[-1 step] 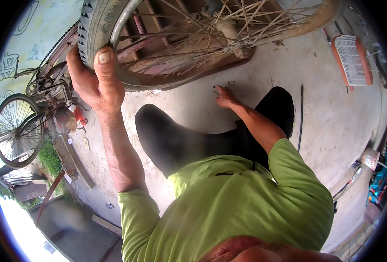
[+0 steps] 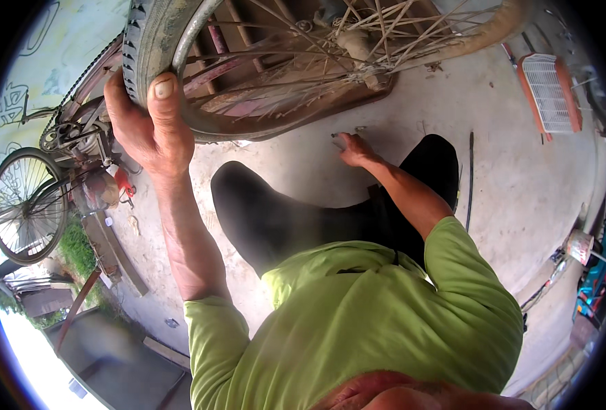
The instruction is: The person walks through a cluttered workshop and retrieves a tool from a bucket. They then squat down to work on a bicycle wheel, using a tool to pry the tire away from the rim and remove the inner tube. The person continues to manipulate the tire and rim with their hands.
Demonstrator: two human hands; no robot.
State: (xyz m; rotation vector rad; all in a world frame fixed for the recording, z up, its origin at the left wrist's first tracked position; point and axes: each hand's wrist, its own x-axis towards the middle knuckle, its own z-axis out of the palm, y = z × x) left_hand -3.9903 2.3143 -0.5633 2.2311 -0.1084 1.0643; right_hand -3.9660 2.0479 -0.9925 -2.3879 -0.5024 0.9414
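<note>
My left hand (image 2: 154,130) grips the bicycle tyre (image 2: 163,41) at the near left of a spoked wheel, thumb on the sidewall by the rim and fingers round the outer tread. Dirty spokes run to the wheel's rusty hub (image 2: 366,63) at the upper middle. Low over the floor, beyond my knees, my right hand (image 2: 357,150) is closed, fingers pressed together. Something small shows at its fingertips, too small to name. A little thing (image 2: 361,128) lies on the floor just beyond it.
Another bicycle wheel (image 2: 29,205) and a drivetrain with a crank (image 2: 60,135) stand at the left. A white wire basket (image 2: 550,92) with orange sides lies at the far right. A thin black rod (image 2: 470,181) rests right of my knee. Planks (image 2: 122,253) lie at lower left.
</note>
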